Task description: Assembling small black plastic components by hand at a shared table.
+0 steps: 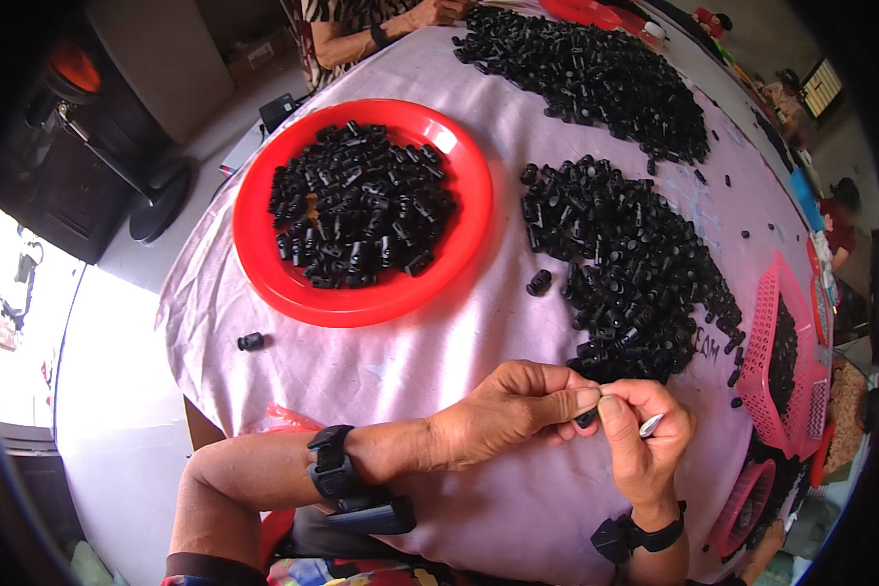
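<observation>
My left hand (498,415) is closed, pinching a small black plastic part (585,419) between thumb and fingers. Its fingertips meet those of my right hand (643,444). A small silver tool with a pointed, blade-like end (651,425) juts out of my closed right hand; the rest of it is hidden in the fingers. Just beyond both hands lies a heap of short black plastic cylinders (635,264). Left of it stands a round red tray (361,311) filled with more black parts (361,205). One loose part (251,342) lies near the cloth's left edge.
A pink cloth (430,361) covers the table. Another black heap (586,78) lies at the far side, near another person's arm (347,44). Pink perforated baskets (809,361) line the right edge. A standing fan (117,156) is on the floor at left.
</observation>
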Motion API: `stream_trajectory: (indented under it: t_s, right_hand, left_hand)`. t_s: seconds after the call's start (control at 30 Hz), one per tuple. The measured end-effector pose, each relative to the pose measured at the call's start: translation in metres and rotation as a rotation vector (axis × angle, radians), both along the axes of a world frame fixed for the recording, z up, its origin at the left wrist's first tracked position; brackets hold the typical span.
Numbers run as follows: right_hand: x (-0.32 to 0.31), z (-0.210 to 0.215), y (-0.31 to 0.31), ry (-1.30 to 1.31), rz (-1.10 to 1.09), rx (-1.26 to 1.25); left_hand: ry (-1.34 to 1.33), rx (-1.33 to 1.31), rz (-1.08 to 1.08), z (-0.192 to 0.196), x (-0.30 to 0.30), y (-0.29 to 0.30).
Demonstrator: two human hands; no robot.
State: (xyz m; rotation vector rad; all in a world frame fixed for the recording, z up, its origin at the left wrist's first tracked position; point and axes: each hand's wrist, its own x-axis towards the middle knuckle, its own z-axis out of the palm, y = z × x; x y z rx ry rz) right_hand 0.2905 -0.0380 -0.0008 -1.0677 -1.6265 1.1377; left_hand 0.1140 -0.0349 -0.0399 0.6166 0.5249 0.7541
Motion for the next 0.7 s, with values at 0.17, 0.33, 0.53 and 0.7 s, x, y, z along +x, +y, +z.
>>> stream_trajectory:
  t_s: [0.17,0.33,0.53,0.7]
  right_hand:
    - [0.006,0.004,0.010,-0.201,-0.241,0.129]
    - [0.029,0.007,0.024,-0.334,-0.346,0.170]
    - [0.050,0.018,0.025,-0.643,-0.163,0.019]
    - [0.052,0.020,0.018,-0.917,0.011,0.151]
  left_hand:
    - [0.153,0.093,0.071,0.018,-0.007,-0.006]
    - [0.330,0.311,0.528,0.047,-0.046,0.005]
    - [0.782,0.441,1.023,0.046,-0.109,0.022]
    - [0.724,0.613,1.064,0.046,-0.098,0.017]
